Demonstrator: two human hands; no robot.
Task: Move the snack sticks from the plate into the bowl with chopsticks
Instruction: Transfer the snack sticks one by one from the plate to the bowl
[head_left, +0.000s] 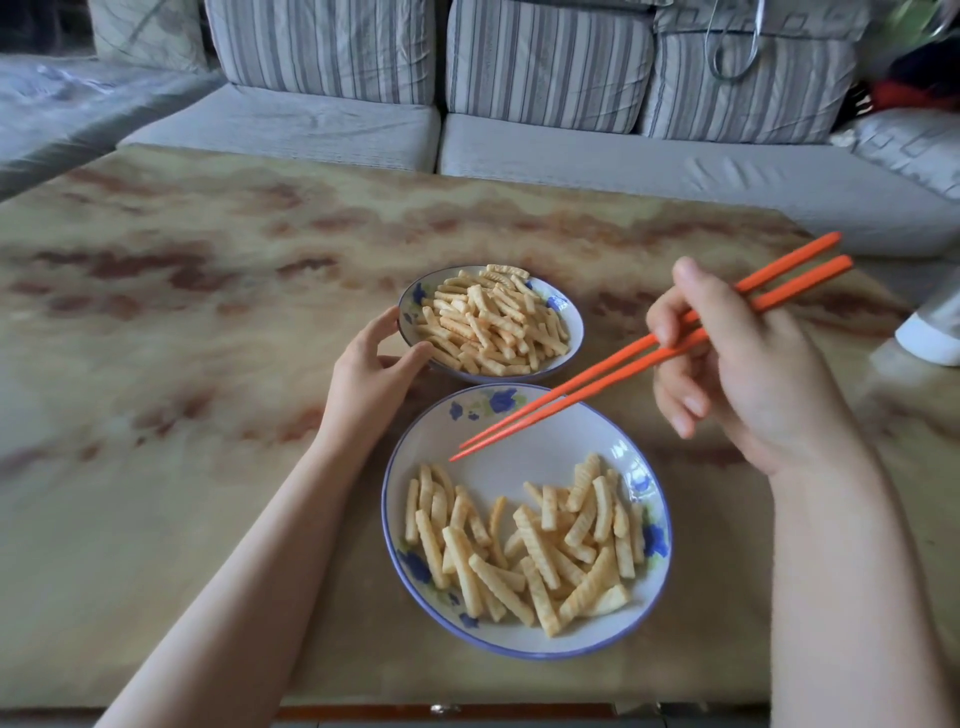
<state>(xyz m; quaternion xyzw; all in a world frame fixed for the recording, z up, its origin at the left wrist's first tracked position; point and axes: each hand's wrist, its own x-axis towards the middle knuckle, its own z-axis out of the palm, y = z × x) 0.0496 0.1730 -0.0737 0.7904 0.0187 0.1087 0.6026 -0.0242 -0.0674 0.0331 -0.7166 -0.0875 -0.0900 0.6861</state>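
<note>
A white plate (524, 447) with a blue rim sits near the table's front edge, its near half covered with several ridged snack sticks (540, 545). Just beyond it stands a smaller flowered bowl (569, 317) heaped with the same snack sticks (488, 322). My left hand (371, 364) grips the bowl's left rim, thumb and fingers curled round it. My right hand (743, 364) holds a pair of orange chopsticks (623, 364); their tips hover over the plate's bare far part, close together, with nothing between them.
The marbled tan table (182, 338) spreads wide to the left and back. A white object (930, 338) stands at the right edge. A grey striped sofa (519, 130) runs behind the table.
</note>
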